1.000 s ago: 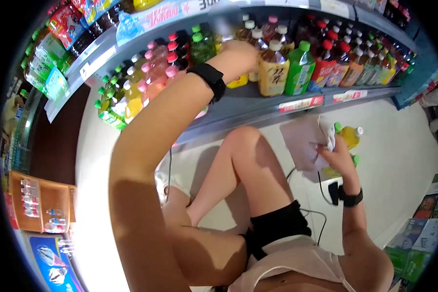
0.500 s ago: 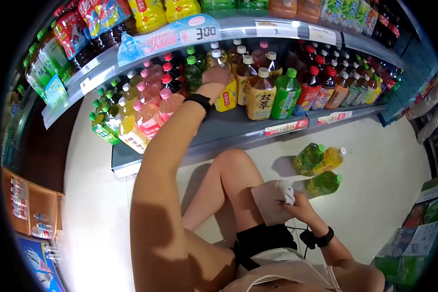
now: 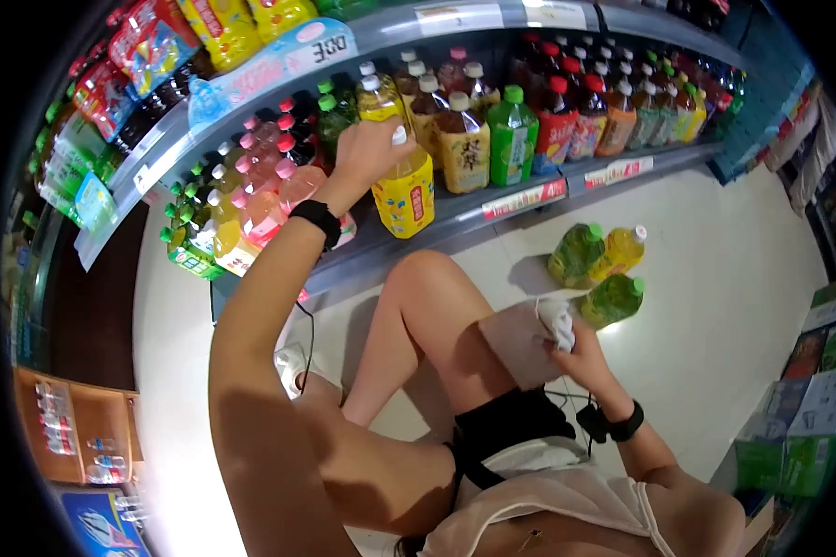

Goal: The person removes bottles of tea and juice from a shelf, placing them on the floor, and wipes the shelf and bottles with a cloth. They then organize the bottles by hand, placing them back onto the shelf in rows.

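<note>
My left hand (image 3: 367, 156) is closed around the neck of a yellow-labelled drink bottle (image 3: 405, 197) with a white cap. The bottle stands out past its neighbours, over the front edge of the lower shelf (image 3: 344, 266). Behind it is another yellow bottle (image 3: 373, 100), and a tan-labelled bottle (image 3: 464, 153) is just to its right. Over my bent knee, my right hand (image 3: 581, 360) grips a greyish-white cloth (image 3: 520, 342), bunched at the top and hanging flat below.
On the floor to the right are a green bottle (image 3: 574, 258), a yellow bottle (image 3: 620, 252) and a tilted green bottle (image 3: 613, 303). Pink bottles (image 3: 260, 218) crowd the shelf at left. The upper shelf edge (image 3: 385, 35) overhangs the row. Green cartons (image 3: 790, 455) stand at right.
My left hand has drawn the yellow-labelled bottle forward out of its row to the shelf front. My right hand keeps the cloth. The view has shifted somewhat.
</note>
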`<state>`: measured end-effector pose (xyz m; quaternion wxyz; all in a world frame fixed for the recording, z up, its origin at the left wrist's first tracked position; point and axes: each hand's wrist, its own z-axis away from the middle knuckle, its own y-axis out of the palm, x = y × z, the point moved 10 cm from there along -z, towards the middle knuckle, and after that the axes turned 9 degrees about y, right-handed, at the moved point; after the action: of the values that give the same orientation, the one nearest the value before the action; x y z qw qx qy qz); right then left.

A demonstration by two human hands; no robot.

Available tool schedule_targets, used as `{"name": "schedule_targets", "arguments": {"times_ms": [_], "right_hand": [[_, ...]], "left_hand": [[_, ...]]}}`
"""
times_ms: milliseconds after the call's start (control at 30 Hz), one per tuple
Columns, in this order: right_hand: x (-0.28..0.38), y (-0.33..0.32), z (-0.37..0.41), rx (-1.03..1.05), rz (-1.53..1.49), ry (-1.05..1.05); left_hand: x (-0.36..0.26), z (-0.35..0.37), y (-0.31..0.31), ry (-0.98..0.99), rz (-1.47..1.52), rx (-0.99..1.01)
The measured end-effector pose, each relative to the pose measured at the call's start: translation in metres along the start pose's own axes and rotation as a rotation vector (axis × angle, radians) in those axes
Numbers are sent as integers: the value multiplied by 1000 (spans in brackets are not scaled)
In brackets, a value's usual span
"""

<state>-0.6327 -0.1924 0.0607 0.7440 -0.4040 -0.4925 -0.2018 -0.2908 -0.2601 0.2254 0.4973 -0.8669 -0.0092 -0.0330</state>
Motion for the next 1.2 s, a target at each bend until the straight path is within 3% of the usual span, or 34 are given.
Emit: {"name": "schedule_targets", "arguments": {"times_ms": [100,133,233,267,300,400,467,533,600,633,767,867,900,1033,1200], "right_hand": [[-1,-15,-8,-68,-131,-88],[7,-23,-11,-109,-167,-30],[63,-38,-21,-169,-52,-195],[61,-33,-28,-87,-239,-137],[73,-32,-30,-86,-274,-214],[55,-12,-44,-88,-211,-72],[34,-6,-46,-228,-153,-193],[17,-4,-41,-248,-139,-130],[2,-2,-38,-255,-118,-83],[1,1,-36,-200,-181,21],[3,8,-38,-245,-84,-88],[-36,28,-64,-124,-174,-138],[-46,40,-61,3,-257,60],[-61,57,-54,-2,-329,130],[-65,52,-50,-45,-282,164]], "left_hand": [[-50,1,-35,131,107,-85],[-67,2,-46,173,143,-118],[-109,3,-60,258,230,-122],[-121,3,-60,267,273,-117],[-129,3,-55,245,408,-104],[-158,10,-22,172,604,-1],[-184,17,-2,167,674,105],[-205,25,19,195,624,207],[-221,36,42,288,590,183],[-229,42,53,300,620,282],[-251,74,91,343,634,405],[-243,96,121,292,687,472],[-244,102,126,294,707,495],[-248,120,139,302,757,582],[-250,119,142,292,798,550]]}}
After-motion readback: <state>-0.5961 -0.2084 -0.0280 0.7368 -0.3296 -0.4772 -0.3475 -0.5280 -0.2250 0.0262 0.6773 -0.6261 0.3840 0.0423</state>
